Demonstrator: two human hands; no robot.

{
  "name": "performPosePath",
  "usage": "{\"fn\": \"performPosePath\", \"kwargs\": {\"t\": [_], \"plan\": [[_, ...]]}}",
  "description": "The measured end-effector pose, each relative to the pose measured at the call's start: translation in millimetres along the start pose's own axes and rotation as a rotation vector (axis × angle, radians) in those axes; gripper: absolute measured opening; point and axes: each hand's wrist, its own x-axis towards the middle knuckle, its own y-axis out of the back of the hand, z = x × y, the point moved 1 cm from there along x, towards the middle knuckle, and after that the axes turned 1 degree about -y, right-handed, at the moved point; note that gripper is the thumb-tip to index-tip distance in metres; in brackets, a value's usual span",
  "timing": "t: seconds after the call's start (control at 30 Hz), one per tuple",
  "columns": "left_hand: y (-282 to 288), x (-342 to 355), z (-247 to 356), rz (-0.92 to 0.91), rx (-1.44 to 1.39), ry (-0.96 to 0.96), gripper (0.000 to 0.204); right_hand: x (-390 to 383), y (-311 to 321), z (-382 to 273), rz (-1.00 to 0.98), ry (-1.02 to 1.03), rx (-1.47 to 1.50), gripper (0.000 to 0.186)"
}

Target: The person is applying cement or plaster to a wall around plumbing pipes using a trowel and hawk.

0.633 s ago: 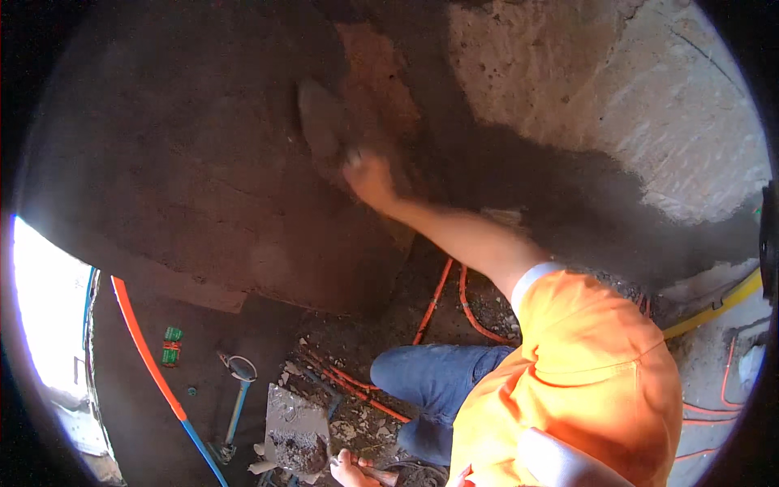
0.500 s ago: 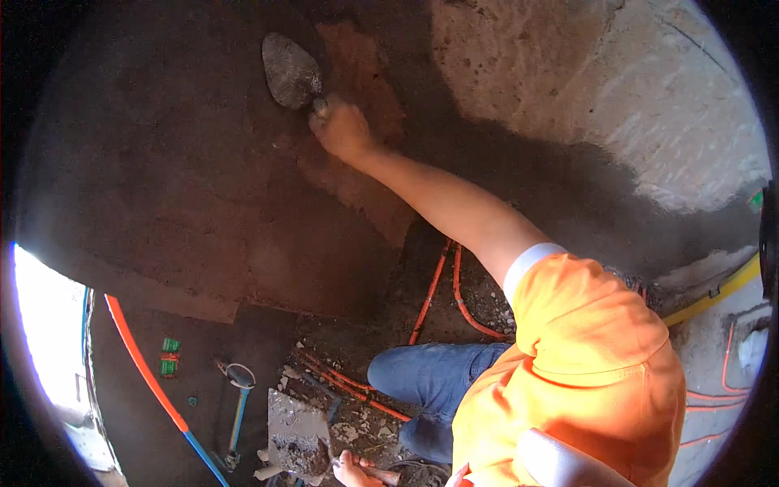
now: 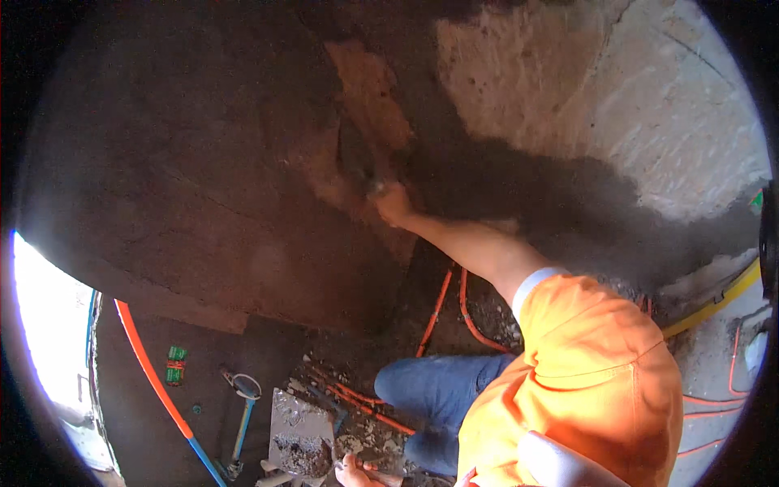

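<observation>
My right hand [image 3: 393,203], its arm stretched out, is closed round the handle of a trowel [image 3: 355,154]. The trowel's blade looks dark and narrow, tilted close against the brown wall [image 3: 178,187], beside a lighter reddish patch [image 3: 369,89]. At the bottom, my left hand [image 3: 355,471] grips the wooden handle of a flat, square metal-bladed tool [image 3: 302,410]. Grey wet mortar [image 3: 304,456] lies on the lower part of that blade. Part of the left hand is cut off by the picture's lower edge.
Orange pipes [image 3: 438,312] rise beside my bent knee [image 3: 414,390], amid rubble. On the left lie a green packet [image 3: 175,365], a blue-handled tool with a ring [image 3: 243,418] and an orange-and-blue tube [image 3: 154,377]. A pale rough area [image 3: 560,89] spreads at upper right.
My right hand has swept down and to the right with the trowel, whose broad blade face has turned to a dark narrow edge. My left hand keeps its hold, with little movement.
</observation>
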Motion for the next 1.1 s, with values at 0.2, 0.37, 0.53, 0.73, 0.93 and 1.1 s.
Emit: {"fn": "performPosePath", "kwargs": {"t": [0.2,0.37,0.53,0.73,0.93,1.1], "plan": [[-38,-47,45,0.041,-0.074,0.046,0.011,66,49,-148,0.029,0.279,-0.012,0.021],[-30,-43,45,0.019,-0.069,0.1,0.011,61,64,-284,-0.271,0.106,0.138,0.021],[-22,-32,30,-0.004,-0.021,0.04,0.013,49,56,-254,-0.288,0.098,0.118,0.02],[-17,-21,23,0.046,-0.027,0.051,0.018,30,17,-117,-0.273,-0.086,0.432,0.015],[2,-3,-10,0.012,-0.12,0.069,0.01,-41,-16,-168,-0.468,-0.097,0.43,0.015],[-11,-8,2,-0.025,-0.103,0.043,0.012,-56,-46,-139,-0.138,0.554,0.077,0.016]]}}
